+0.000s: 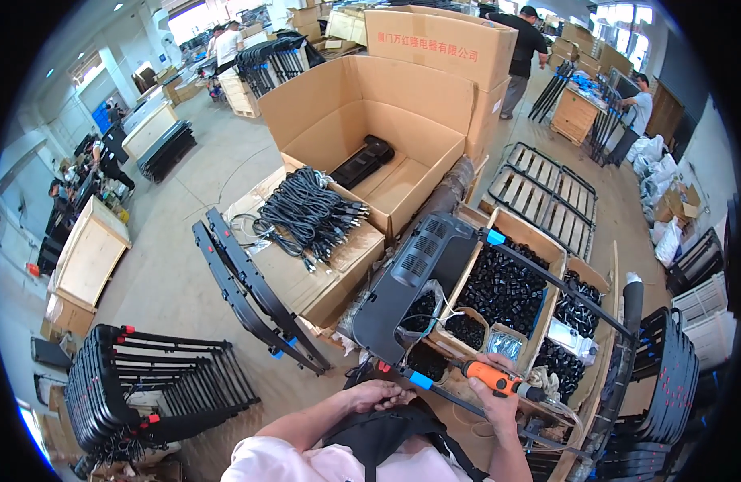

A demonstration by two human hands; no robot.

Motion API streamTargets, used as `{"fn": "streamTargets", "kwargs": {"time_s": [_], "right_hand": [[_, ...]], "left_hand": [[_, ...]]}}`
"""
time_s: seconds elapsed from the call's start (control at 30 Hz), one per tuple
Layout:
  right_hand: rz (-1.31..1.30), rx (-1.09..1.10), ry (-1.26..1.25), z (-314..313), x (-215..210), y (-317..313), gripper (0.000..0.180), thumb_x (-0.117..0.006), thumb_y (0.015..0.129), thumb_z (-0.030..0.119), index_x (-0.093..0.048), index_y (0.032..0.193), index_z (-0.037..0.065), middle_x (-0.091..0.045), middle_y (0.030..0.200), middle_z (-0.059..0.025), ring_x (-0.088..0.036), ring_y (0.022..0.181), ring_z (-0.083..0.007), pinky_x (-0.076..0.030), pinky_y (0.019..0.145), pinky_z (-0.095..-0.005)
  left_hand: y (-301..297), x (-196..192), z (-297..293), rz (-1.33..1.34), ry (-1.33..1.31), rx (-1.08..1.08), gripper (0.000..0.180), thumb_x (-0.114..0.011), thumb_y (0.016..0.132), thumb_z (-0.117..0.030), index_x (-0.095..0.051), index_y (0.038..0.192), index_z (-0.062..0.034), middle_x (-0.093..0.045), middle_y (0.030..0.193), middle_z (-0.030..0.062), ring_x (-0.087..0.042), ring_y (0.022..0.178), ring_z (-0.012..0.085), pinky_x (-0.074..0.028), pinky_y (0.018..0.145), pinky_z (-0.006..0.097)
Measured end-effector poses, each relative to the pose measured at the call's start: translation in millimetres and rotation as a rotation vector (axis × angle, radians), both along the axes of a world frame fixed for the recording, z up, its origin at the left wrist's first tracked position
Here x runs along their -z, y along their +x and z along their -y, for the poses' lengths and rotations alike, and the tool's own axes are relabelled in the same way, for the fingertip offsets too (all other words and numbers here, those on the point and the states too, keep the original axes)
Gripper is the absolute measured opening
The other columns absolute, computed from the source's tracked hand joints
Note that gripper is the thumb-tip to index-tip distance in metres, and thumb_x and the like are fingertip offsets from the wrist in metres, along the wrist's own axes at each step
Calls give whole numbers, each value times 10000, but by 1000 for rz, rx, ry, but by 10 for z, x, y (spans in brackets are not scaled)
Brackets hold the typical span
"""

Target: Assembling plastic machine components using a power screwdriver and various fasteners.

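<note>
My right hand (499, 400) is wrapped round an orange and black power screwdriver (488, 376), held above the front of the parts bins. Close to my body, my left hand (377, 395) has its fingers curled together; anything inside them is hidden or too small to make out. Ahead of both hands lies a black plastic machine cover (403, 277) with a vented raised part. A black metal frame with blue pads (421, 380) runs past my hands and along the bins. Between the bins' black parts sits a small tray of silver screws (505, 345).
Wooden bins (563, 265) hold many small black parts. A bundle of black cables (310, 210) lies on a carton beside a large open cardboard box (419, 112). Long black rails (254, 293) lean at the left, near stacked black frames (161, 386). Other people work farther off.
</note>
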State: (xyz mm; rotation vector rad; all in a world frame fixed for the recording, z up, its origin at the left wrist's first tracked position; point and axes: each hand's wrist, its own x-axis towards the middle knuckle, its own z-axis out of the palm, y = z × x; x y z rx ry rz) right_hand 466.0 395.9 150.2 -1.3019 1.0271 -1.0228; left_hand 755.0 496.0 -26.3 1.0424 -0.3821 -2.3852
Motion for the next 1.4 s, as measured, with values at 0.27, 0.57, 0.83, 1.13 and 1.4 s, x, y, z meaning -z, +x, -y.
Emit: {"fn": "streamTargets", "kwargs": {"time_s": [0.27,0.57,0.83,1.13,1.4], "right_hand": [[89,-130,17,402,-126,393,587,-804,819,-38,-536,1340,5,-665,1299,-179,-662,1170,-237,-537,1042,-380],[136,-158,-70,731,-320,1112,565,-762,846,-52,-505,1344,20,-640,1329,-184,-637,1212,-256,-518,1065,-406],[2,-118,-69,1126,-377,1640,552,-768,858,-26,-512,1344,30,-642,1329,-190,-639,1204,-254,-513,1066,-410],[-186,-111,-1,1383,-467,2055,550,-775,859,-4,-518,1343,36,-637,1337,-174,-632,1211,-246,-513,1056,-389],[-276,-126,19,1558,-539,2297,537,-775,852,-5,-532,1330,32,-641,1332,-170,-633,1210,-244,-512,1059,-385]], "left_hand": [[74,-1050,181,-21,71,-580,226,-534,1100,-268,-604,1099,-53,-608,894,25,-506,680,107,-388,515,218],[77,-1119,1356,-166,54,-809,253,-558,1084,-351,-593,1014,-111,-579,832,-12,-498,653,100,-391,519,222],[496,-1019,1860,-333,105,-852,184,-574,1079,-280,-606,1087,-99,-603,861,1,-557,725,108,-438,594,228],[845,-882,2074,-369,122,-762,162,-566,1084,-252,-612,1112,-100,-619,884,-6,-584,753,107,-451,595,221],[912,-786,2183,-492,187,-745,213,-553,1089,-304,-586,1159,-105,-551,843,-28,-534,705,102,-437,573,228]]}}
